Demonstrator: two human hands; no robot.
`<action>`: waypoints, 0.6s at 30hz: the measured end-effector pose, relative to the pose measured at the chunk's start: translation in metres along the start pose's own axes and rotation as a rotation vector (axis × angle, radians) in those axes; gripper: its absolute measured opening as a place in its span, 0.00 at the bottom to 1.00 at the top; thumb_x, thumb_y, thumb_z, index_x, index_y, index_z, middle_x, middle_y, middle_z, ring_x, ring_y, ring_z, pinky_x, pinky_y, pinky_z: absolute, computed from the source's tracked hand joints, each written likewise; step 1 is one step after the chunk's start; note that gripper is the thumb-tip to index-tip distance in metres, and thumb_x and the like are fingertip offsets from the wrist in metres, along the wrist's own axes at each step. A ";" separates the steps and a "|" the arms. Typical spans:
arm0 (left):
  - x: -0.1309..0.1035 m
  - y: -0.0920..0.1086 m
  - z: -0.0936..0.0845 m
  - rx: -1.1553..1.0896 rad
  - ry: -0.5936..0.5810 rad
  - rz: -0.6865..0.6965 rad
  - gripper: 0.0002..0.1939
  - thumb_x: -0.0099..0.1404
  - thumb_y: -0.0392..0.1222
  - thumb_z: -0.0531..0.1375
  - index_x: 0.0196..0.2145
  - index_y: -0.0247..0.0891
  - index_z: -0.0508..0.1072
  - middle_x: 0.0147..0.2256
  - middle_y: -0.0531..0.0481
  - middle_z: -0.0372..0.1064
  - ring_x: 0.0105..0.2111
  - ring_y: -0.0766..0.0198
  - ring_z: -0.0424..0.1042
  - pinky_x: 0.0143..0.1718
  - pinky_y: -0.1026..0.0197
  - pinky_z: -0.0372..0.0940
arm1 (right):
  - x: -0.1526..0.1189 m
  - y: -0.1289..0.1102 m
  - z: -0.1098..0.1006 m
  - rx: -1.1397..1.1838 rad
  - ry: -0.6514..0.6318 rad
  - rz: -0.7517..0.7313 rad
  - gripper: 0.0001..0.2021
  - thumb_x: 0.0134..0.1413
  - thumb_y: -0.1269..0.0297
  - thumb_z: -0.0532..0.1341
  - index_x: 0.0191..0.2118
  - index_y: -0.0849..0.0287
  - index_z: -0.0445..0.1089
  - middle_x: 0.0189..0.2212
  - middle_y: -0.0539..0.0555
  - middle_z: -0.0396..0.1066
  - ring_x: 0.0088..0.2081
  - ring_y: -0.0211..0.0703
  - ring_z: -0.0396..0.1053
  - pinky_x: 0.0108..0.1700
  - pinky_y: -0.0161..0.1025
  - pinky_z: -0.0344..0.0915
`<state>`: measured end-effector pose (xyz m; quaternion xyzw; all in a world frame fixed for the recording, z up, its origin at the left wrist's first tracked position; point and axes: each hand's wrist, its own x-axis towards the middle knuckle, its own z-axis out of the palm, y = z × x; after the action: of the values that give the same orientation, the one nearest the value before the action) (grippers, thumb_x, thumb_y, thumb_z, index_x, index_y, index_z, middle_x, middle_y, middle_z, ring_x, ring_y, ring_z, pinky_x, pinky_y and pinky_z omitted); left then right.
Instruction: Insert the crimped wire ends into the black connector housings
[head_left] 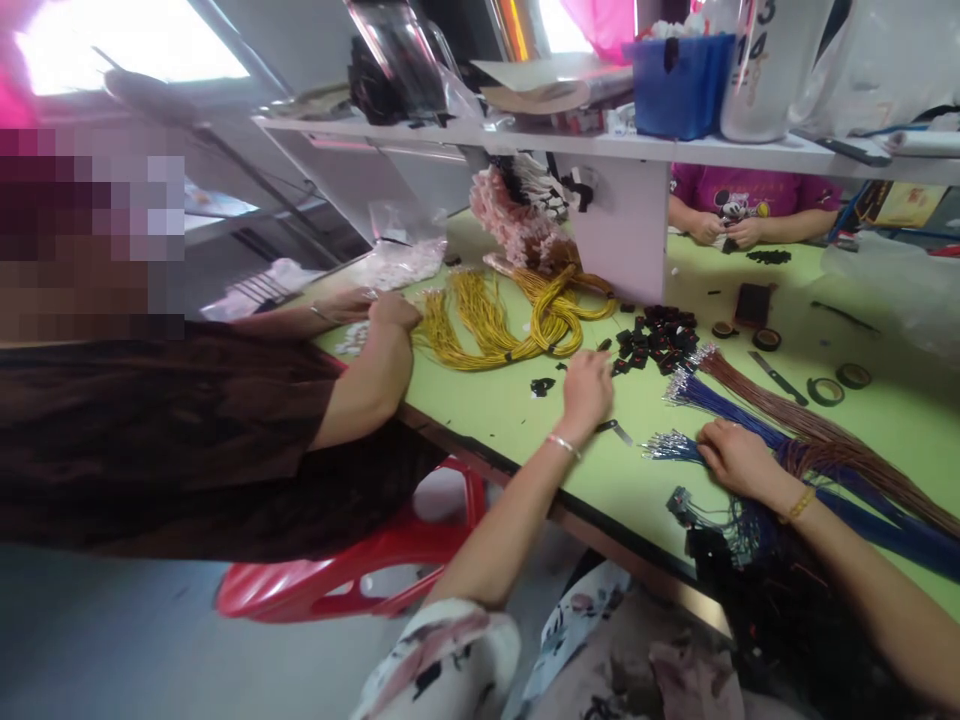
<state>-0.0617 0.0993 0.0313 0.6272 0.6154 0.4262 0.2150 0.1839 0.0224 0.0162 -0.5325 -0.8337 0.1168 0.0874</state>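
My left hand reaches over the green table beside a heap of small black connector housings. Its fingers are bent together at the heap's near edge, and what they pinch, if anything, is too small to make out. My right hand is closed on a bundle of blue wires, whose metal-tipped ends stick out to the left. Next to it lie more blue wires and a bundle of brown wires. Below my right hand, wires with black connectors hang over the table edge.
Yellow wire bundles lie left, near a co-worker's hands. A small blade, a utility knife and tape rolls lie on the table. A shelf spans above. Another person's hands work across the table.
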 end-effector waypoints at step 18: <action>-0.018 0.012 0.008 -0.969 -0.459 -0.438 0.11 0.63 0.33 0.56 0.44 0.35 0.70 0.39 0.43 0.69 0.36 0.64 0.71 0.43 0.56 0.67 | 0.005 -0.013 -0.015 0.651 0.180 0.039 0.07 0.56 0.64 0.54 0.29 0.58 0.63 0.23 0.47 0.62 0.24 0.35 0.56 0.28 0.32 0.54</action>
<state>-0.0456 0.0826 0.0319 0.3916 0.4031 0.4579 0.6888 0.1743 0.0227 0.0343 -0.5007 -0.7312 0.3312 0.3239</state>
